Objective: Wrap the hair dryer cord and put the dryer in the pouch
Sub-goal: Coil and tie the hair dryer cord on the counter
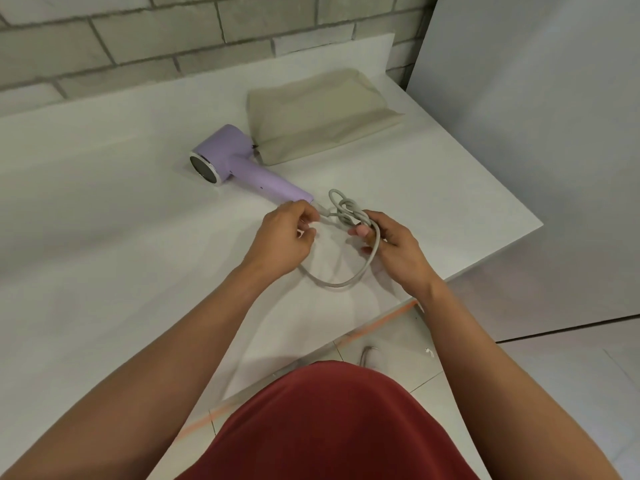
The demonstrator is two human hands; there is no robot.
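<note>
- Head view: lilac hair dryer (227, 161) is lying on its side on the white desk (104, 220), barrel end facing the camera's left, handle pointing toward the hands.
- Beige pouch (320, 114) is lying flat on the desk just behind the dryer, touching or nearly touching the barrel's rear; I cannot tell which.
- Grey cord (349, 211) is running from the handle's end into several small loops, with 1 slack loop sagging onto the desk between the wrists.
- Left hand (282, 237) is sitting at the handle's end, fingers (306, 216) pinching narrowly on the cord where it leaves the handle.
- Right hand (398, 247) is gripping the bundled loops, fingers curled around them, thumb pressing on top.
- Both hands are hovering above the desk near its front edge.
- Red shirt (329, 427) is filling the lower frame.
</note>
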